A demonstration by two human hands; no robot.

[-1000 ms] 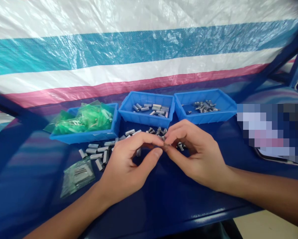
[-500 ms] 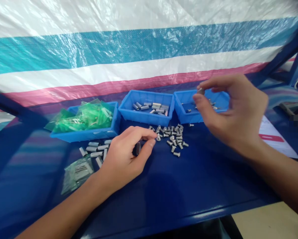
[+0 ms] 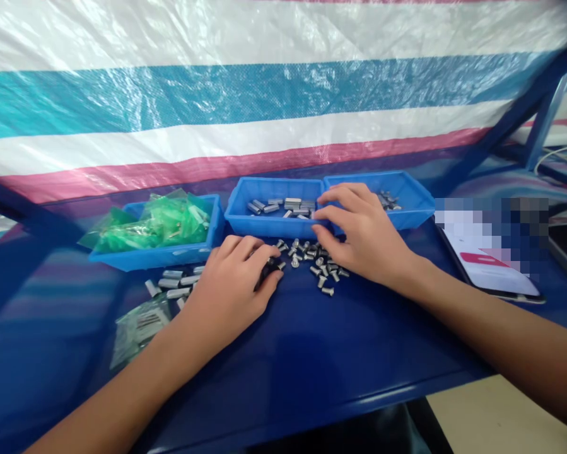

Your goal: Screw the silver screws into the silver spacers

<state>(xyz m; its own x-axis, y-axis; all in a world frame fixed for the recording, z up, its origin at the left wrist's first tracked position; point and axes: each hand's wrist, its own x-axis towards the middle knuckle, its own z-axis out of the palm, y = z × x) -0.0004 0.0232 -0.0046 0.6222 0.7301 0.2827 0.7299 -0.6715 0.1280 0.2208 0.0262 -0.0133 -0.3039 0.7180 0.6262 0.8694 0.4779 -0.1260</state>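
Observation:
My left hand (image 3: 238, 274) rests on the blue table with its fingers curled and the thumb near the index fingertip. Something dark sits in the curl, too shaded to name. Beside those fingertips lies a loose heap of short metal screws (image 3: 321, 282). My right hand (image 3: 359, 230) reaches over the heap, fingers bent and apart, their tips by the near right corner of the middle blue bin (image 3: 268, 226). That bin holds metal hex standoffs (image 3: 271, 208). Behind the right hand stands another blue bin (image 3: 413, 217) with small metal parts (image 3: 390, 200) in it.
The left blue bin (image 3: 169, 255) is filled with green plastic bags (image 3: 163, 221). Before it lie several loose standoffs (image 3: 176, 292) and a clear bag of metal parts (image 3: 136, 328). A phone (image 3: 496, 268) lies at right. Striped sheeting (image 3: 264, 94) hangs behind.
My right hand has moved left and down from the right bin to the screw heap; the small metal piece it pinched no longer shows. My left hand stays beside the heap. The view has shifted slightly.

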